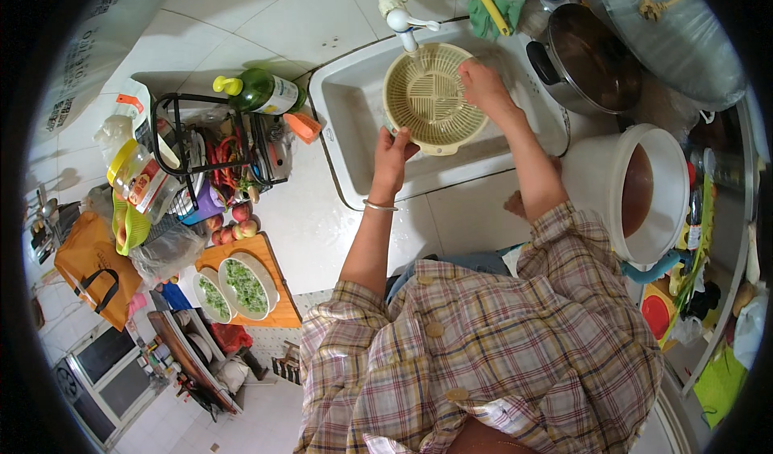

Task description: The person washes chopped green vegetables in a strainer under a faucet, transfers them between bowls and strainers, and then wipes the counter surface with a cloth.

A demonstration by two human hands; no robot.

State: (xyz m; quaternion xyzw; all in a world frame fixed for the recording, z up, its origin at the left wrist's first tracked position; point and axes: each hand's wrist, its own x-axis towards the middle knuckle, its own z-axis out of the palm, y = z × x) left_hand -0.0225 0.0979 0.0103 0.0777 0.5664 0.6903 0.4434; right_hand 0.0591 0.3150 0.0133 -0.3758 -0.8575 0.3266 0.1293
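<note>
A cream plastic colander (pixel 436 101) is held over the sink (pixel 356 146), beneath the white faucet (pixel 406 26), and water appears to run into it. My left hand (pixel 391 155) grips its lower left rim, thumb on the edge, with a bangle on the wrist. At the colander's right side, my right hand (pixel 485 89) is closed with its fingers curled at the inner wall; whether it pinches the rim or holds something small is not clear. Something greenish shows under the colander by my left fingers, mostly hidden.
Left of the sink are a green pump bottle (pixel 259 93), an orange scrubber (pixel 302 128) and a black rack (pixel 202 167). Two bowls of chopped greens (pixel 244 288) sit on a wooden board (pixel 281 279). A lidded pot (pixel 592 61) and a white bucket (pixel 610 200) stand at the right.
</note>
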